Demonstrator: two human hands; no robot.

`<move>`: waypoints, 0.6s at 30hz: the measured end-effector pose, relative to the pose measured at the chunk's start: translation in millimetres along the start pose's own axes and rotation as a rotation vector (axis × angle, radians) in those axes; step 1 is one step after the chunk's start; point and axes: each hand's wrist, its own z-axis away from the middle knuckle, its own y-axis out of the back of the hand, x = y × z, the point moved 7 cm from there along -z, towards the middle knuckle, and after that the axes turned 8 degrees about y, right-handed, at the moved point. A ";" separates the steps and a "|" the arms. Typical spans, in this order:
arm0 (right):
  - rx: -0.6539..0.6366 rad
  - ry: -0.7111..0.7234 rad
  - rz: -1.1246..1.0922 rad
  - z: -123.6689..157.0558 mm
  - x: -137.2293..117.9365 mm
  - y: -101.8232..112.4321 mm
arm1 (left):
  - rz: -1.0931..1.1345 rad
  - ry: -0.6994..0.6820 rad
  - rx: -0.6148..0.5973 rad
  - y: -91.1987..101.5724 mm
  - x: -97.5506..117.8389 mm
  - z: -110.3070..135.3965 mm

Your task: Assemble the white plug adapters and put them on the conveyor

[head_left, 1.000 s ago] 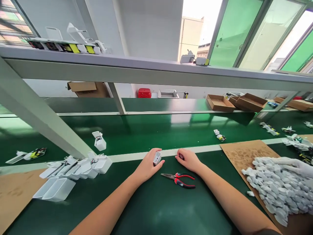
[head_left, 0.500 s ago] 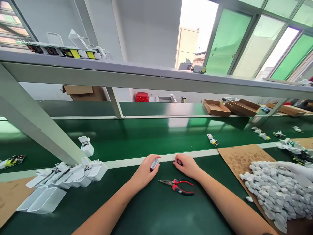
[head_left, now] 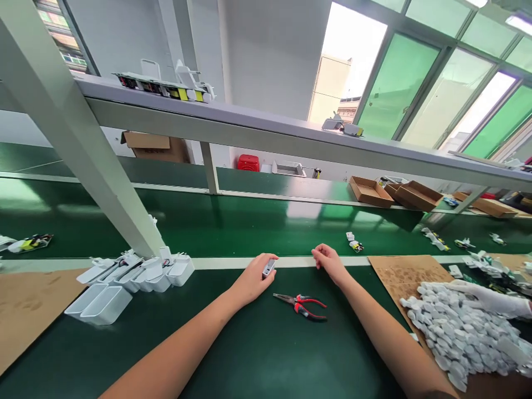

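Above red pliers [head_left: 300, 306], left hand [head_left: 251, 281] fingers grip white plastic housing [head_left: 269, 267]; right hand [head_left: 330, 264] fingers loosely curled, empty.

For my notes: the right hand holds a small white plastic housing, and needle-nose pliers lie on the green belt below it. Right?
No: the left hand holds the small white plastic housing, as the head view shows; the needle-nose pliers do lie on the green belt below it.

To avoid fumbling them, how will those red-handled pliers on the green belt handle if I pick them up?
Probably heavy for their size: the needle-nose pliers have steel-looking jaws. The red-and-black grips look rubbery, so likely not slippery. Lying flat with handles spread, they seem unlikely to roll, but may slide on the glossy belt.
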 end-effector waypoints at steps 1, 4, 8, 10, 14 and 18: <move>0.023 -0.049 0.034 -6.5 12.0 15.0 | 0.001 -0.005 0.005 0.5 0.6 0.2; 0.107 -0.187 0.196 -19.8 45.1 70.6 | -0.003 -0.024 0.024 2.2 2.8 1.3; 0.170 -0.360 0.380 -20.1 75.7 126.2 | 0.009 -0.040 0.029 3.8 4.6 2.0; 0.158 -0.414 0.409 -18.9 84.2 135.3 | 0.025 -0.043 0.020 3.9 5.0 2.1; 0.121 -0.444 0.317 -23.0 89.8 133.5 | 0.047 -0.038 -0.006 2.7 4.7 2.9; 0.160 -0.444 0.058 -29.2 83.5 129.3 | 0.043 -0.019 -0.013 1.7 3.9 4.5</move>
